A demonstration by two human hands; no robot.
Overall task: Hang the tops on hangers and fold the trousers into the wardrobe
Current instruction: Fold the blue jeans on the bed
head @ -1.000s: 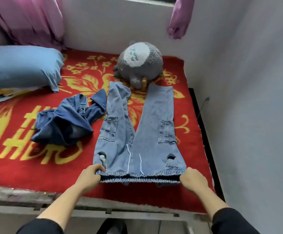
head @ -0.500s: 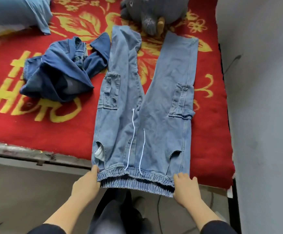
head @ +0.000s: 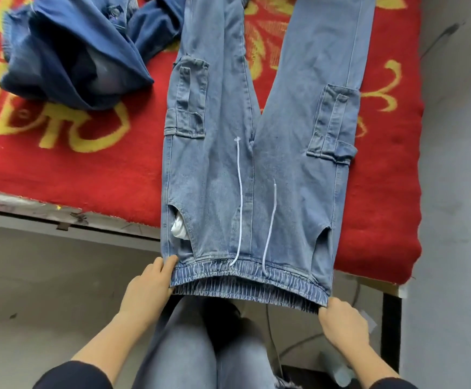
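Observation:
Light blue cargo trousers [head: 259, 153] lie flat on the red bed cover, legs pointing away from me, white drawstrings on the front. Their elastic waistband hangs past the bed's near edge. My left hand [head: 147, 293] grips the waistband's left corner. My right hand [head: 343, 324] grips its right corner. A crumpled dark blue denim top [head: 74, 54] lies on the cover to the left of the trousers.
The red and yellow bed cover [head: 386, 175] ends at a grey metal bed frame [head: 60, 220]. A grey wall [head: 458, 164] runs along the right. My own legs in grey jeans [head: 200, 349] stand below the waistband, on a concrete floor.
Both hands have pulled the trousers toward me, so the waistband now hangs over the bed edge. My view has tilted down; the plush toy and pillow have left the frame.

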